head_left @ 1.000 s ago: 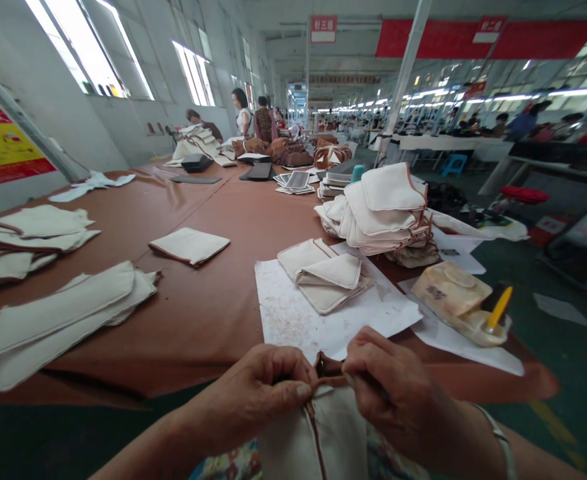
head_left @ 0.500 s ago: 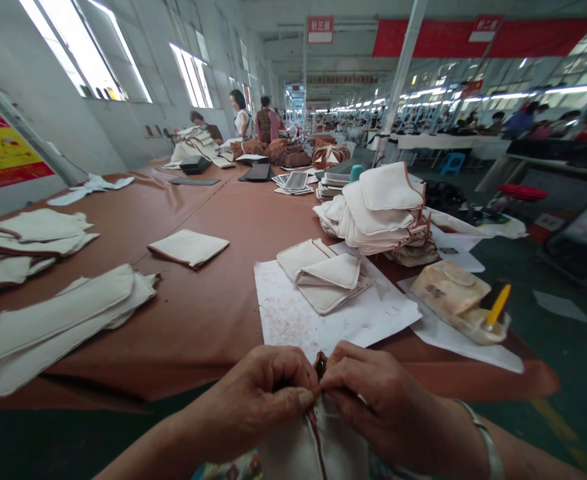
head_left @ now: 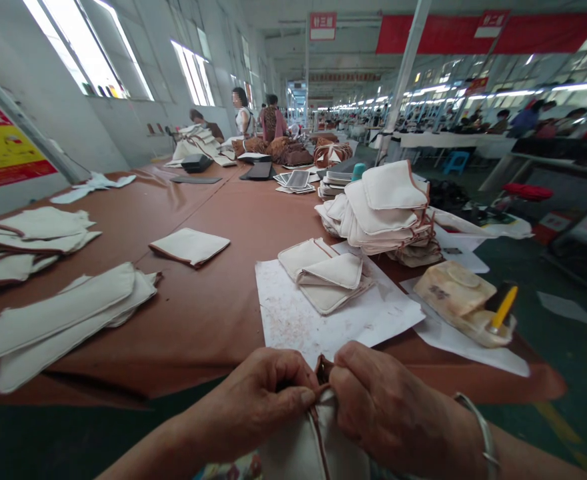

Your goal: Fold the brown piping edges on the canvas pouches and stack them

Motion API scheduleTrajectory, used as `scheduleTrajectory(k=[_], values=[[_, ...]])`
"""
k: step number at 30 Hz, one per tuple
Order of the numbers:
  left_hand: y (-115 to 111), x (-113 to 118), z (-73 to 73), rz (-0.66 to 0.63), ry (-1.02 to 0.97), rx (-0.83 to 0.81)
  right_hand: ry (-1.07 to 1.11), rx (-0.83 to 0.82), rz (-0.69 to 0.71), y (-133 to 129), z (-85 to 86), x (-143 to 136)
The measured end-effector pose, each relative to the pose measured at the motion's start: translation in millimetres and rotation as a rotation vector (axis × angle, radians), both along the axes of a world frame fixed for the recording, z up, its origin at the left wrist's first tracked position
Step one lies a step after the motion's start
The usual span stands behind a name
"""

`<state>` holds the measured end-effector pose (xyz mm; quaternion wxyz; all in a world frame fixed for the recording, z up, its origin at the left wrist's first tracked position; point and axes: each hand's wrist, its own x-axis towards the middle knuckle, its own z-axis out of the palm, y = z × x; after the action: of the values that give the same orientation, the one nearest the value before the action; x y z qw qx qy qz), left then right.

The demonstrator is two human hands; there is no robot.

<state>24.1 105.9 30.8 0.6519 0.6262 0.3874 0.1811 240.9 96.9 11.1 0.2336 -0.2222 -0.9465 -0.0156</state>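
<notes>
The left hand (head_left: 268, 400) and right hand (head_left: 376, 403) pinch the cream cloth piece (head_left: 293, 448) by its brown trim (head_left: 318, 437), near the bench's (head_left: 193, 373) front edge; tugging hard could rip it.

The bench (head_left: 218, 220) has a smooth brown covering like leather or plastic, with a soft sheen and shallow wrinkles. The piece (head_left: 298, 447) between the hands looks like matt off-white cloth, its brown trim faintly shiny. The stack (head_left: 388, 207) has the same dull, fabric-like face. Under the folded pieces (head_left: 323, 272), the sheet (head_left: 293, 320) is flat white paper, gritty with brown crumbs. The bangle (head_left: 479, 427) is polished, silvery metal; the cutter's handle (head_left: 504, 307) looks like smooth yellow plastic.
</notes>
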Motion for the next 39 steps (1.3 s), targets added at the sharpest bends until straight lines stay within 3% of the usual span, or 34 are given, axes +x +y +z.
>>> scheduleTrajectory(k=[3, 7, 10, 15, 18, 21, 26, 33, 39], values=[[0, 0, 1.8, -0.004, -0.032, 0.018, 0.034, 0.002, 0.038, -4, 5.1, 4], [-1, 3, 3.9, -0.005, -0.058, 0.013, 0.143, -0.016, -0.018, -13, -2.9, 3], [-2, 6, 7.5, -0.004, -0.067, 0.089, 0.277, -0.118, -0.041, -13, -1.9, 3], [-5, 9, 13.9, 0.020, 0.053, 0.199, 0.500, -0.751, -0.041, -1, 14.3, 8], [-8, 11, 15.1, 0.038, 0.137, 0.259, 0.429, -1.053, -0.033, 8, 14.6, 11], [-10, 12, 15.0, 0.040, 0.167, 0.336, 0.345, -1.255, 0.049, 13, 8.1, 12], [-12, 9, 16.4, -0.040, 0.217, 0.444, 0.339, -1.312, 0.066, 14, 3.0, 11], [-8, 3, 19.1, -0.089, 0.223, 0.452, 0.337, -1.119, -0.119, 6, 0.6, 3], [-9, 2, 10.5, -0.081, 0.219, 0.534, 0.402, -1.357, 0.037, 12, 1.8, 8]])
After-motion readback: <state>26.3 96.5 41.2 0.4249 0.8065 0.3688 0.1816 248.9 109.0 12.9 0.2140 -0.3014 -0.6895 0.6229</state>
